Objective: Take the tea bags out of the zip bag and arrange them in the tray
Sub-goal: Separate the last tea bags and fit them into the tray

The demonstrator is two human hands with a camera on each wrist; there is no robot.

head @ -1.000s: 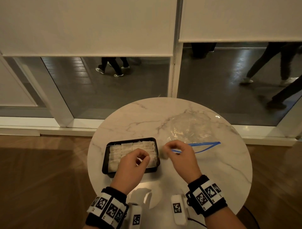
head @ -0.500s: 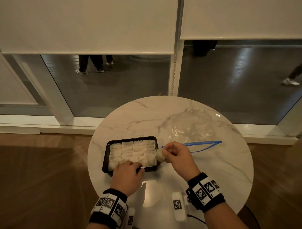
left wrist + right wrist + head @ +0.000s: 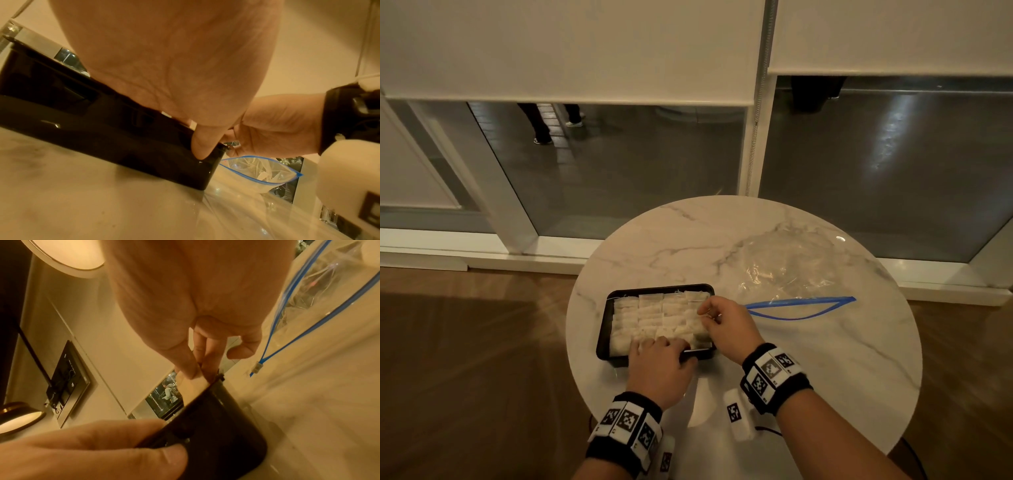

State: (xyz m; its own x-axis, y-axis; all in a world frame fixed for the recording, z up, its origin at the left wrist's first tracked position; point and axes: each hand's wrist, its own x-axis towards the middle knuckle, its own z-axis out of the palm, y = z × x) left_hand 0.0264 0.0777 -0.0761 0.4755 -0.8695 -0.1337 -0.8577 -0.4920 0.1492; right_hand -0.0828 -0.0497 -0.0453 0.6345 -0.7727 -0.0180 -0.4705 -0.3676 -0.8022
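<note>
A black tray packed with rows of white tea bags sits at the table's near left. My left hand grips the tray's near rim, fingers over the edge and thumb on the outer wall. My right hand hovers over the tray's right end, where it pinches one white tea bag between thumb and fingers, just above the rim. The clear zip bag lies to the right with its blue zip mouth open; what is inside I cannot make out.
The round marble table is small, with wooden floor below on all sides. Glass panels and white blinds stand behind it. A white tagged block hangs under my right wrist near the table's front edge.
My right hand has carried the tea bag left from beside the zip bag to over the tray's right end. My left hand drew back from inside the tray to its near rim.
</note>
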